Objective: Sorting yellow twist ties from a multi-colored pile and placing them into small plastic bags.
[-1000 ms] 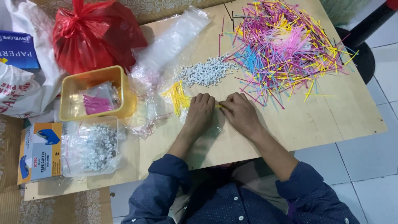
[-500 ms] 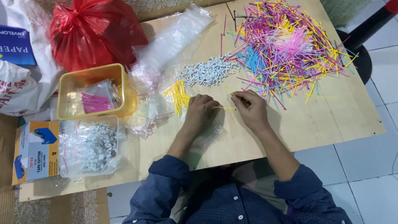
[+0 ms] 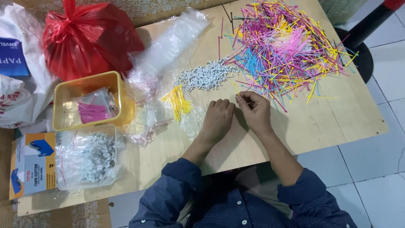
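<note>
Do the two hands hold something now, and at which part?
It cannot be told. Both the left hand and right hand have curled fingers beside the coloured sticks; anything pinched is too small to see.

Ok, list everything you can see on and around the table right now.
table: one, light wood, under everything
thin sticks: large heap, pink, yellow, blue, purple, far right
small white pieces: one pile, centre
yellow sticks: small bundle, left of the hands
clear plastic bags: several, centre-left
yellow tub: one, holds a bag of pink sticks
clear box: one, white pieces inside, near left
tape cutter box: one, orange and blue, left edge
red bag: one, far left
white bags: left edge
left hand: fingers curled, on table
right hand: fingertips pinched together
</note>
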